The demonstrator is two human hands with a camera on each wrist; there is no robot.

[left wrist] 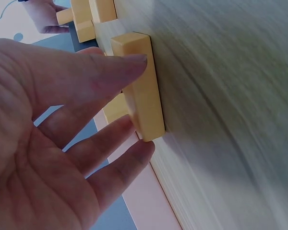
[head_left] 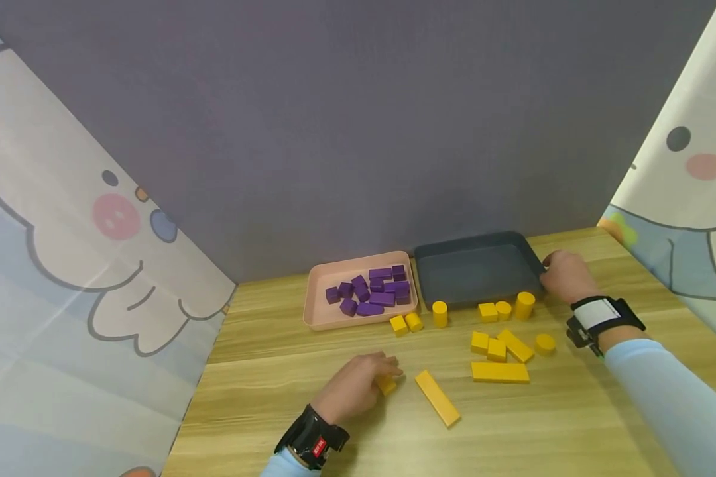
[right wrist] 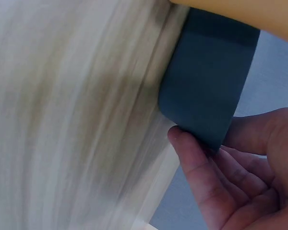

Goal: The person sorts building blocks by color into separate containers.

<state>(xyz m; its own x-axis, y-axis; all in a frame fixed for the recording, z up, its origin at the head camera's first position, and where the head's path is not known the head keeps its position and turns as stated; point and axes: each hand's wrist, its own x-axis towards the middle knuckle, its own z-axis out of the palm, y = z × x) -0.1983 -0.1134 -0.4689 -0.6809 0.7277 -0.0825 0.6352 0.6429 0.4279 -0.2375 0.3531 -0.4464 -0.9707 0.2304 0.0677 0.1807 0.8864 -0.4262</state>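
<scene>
The right hand (head_left: 569, 277) is gripping the right edge of the dark tray (head_left: 477, 268), its fingers and thumb pressing on either side of the wall. That tray is sitting near the grey backdrop (head_left: 358, 132), just beside the pink tray (head_left: 319, 285) holding purple blocks (head_left: 382, 299). The left hand (head_left: 352, 387) is pinching a small yellow block (head_left: 386, 385) on the surface (head_left: 262, 397), with open room extending leftward. A long yellow plank (head_left: 438, 399) is lying aslant to its right; other yellow pieces (head_left: 496, 350) are crowding the space before the dark tray's front edge.
</scene>
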